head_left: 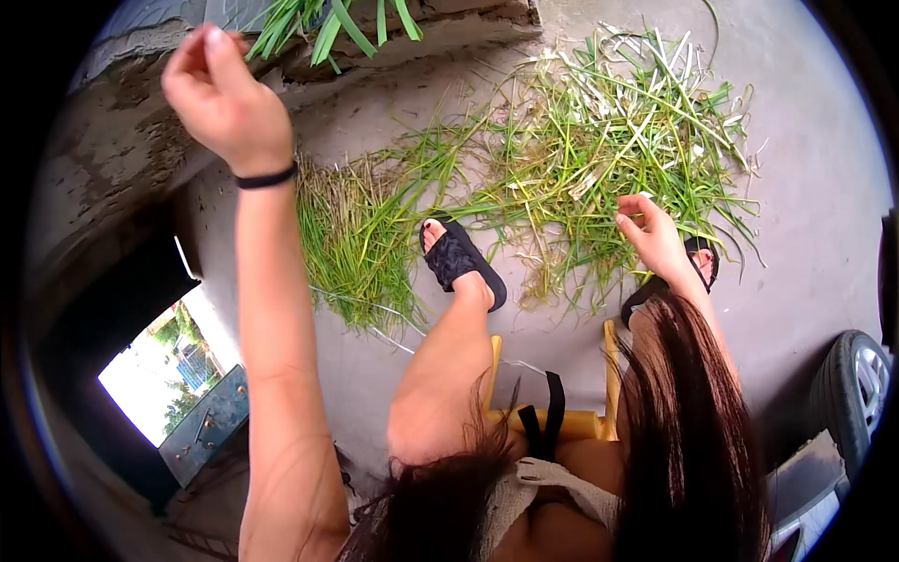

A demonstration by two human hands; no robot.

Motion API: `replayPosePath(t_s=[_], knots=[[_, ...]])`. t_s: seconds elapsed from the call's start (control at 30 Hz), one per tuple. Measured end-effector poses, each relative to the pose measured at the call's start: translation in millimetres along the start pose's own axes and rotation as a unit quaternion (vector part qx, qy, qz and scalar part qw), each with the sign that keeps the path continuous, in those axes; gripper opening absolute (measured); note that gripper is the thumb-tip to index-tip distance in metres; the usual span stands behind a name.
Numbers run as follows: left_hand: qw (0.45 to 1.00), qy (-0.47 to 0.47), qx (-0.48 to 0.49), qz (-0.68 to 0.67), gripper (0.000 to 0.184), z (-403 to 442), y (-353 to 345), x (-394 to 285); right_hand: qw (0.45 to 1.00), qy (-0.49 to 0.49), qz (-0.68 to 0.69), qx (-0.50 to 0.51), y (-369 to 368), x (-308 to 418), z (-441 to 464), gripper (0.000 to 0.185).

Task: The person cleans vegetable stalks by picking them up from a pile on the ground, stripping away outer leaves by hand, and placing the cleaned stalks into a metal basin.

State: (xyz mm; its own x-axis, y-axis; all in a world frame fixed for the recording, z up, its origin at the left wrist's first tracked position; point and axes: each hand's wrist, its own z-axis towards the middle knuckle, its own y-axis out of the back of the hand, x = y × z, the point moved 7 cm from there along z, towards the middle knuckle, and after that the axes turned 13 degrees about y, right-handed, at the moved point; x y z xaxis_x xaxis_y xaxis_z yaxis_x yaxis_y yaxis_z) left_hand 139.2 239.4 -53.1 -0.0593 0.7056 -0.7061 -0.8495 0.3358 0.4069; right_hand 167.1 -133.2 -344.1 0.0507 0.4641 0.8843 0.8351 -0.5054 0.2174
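Note:
At the upper left, my left hand is raised with its fingers curled towards the thumb; what they hold, if anything, is hidden. Just right of it, long green leaves hang over the edge of a raised ledge. My right hand is above the lower edge of a loose heap of green and pale leaves. Its fingers are loosely bent, the thumb is apart from them, and nothing shows between them. A flatter bundle of thin green leaves lies left of the heap.
Two black sandals are on my feet on the grey floor. A yellow stool frame stands between my legs. The rough ledge runs along the upper left, and a car wheel is at the right edge.

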Motion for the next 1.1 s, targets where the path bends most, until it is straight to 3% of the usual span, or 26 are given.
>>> replayPosePath(t_s=[0.07,0.1,0.13,0.2,0.27,0.43,0.47,0.53,0.6,0.63,0.7,0.8,0.9,1.0,1.1], knots=[[0.971,0.214,0.096,0.040,0.015,-100.2,-8.3,68.2,1.000,0.001,0.016,-0.013,3.7,-5.7,0.5,0.029],[0.919,0.351,0.165,0.074,0.017,-156.9,-13.6,114.5,1.000,-0.001,0.026,-0.014,4.8,-8.1,-1.6,0.029],[0.884,0.384,0.220,0.149,0.018,-206.3,-16.7,153.3,0.999,0.000,0.035,-0.016,6.4,-9.2,-3.1,0.029],[0.819,0.359,0.360,0.267,0.023,-268.6,-30.5,195.5,0.999,-0.006,0.038,-0.012,4.3,-6.8,-6.6,0.029],[0.779,0.245,0.417,0.399,0.030,-296.1,-33.4,237.0,0.999,-0.006,0.045,-0.010,3.0,-6.3,-2.4,0.029],[0.708,0.293,0.417,0.489,0.027,-299.9,-51.5,263.6,0.999,-0.004,0.043,-0.005,-0.3,-1.0,0.1,0.029],[0.718,0.303,0.420,0.465,0.026,-302.6,-53.1,258.6,0.999,-0.005,0.041,-0.004,0.1,-0.8,-1.3,0.029],[0.741,0.315,0.423,0.416,0.025,-299.6,-55.4,245.3,0.999,0.000,0.038,-0.007,1.3,1.7,-3.7,0.029],[0.811,0.320,0.393,0.292,0.026,-283.9,-50.6,210.3,1.000,0.001,0.005,-0.001,3.2,12.6,-8.6,0.029],[0.821,0.344,0.385,0.244,0.025,-278.1,-47.4,190.5,1.000,0.010,-0.014,0.001,7.8,27.4,-11.7,0.029],[0.821,0.409,0.367,0.155,0.019,-260.5,-37.7,142.1,0.999,0.026,-0.037,-0.001,17.3,64.4,-18.1,0.029],[0.770,0.513,0.380,-0.004,0.017,-227.3,-32.1,47.1,0.996,0.083,-0.027,-0.009,32.6,132.9,-33.1,0.030],[0.767,0.469,0.386,-0.206,0.017,-197.3,-30.2,-37.7,0.989,0.148,-0.021,0.004,36.3,227.4,-56.3,0.035],[0.756,0.432,0.400,-0.286,0.018,-165.3,-26.1,-112.5,0.971,0.238,0.036,-0.001,35.8,303.8,-84.1,0.036],[0.767,0.381,0.433,-0.282,0.014,-138.9,-19.3,-165.0,0.965,0.254,0.027,-0.054,46.0,342.1,-99.7,0.028]])
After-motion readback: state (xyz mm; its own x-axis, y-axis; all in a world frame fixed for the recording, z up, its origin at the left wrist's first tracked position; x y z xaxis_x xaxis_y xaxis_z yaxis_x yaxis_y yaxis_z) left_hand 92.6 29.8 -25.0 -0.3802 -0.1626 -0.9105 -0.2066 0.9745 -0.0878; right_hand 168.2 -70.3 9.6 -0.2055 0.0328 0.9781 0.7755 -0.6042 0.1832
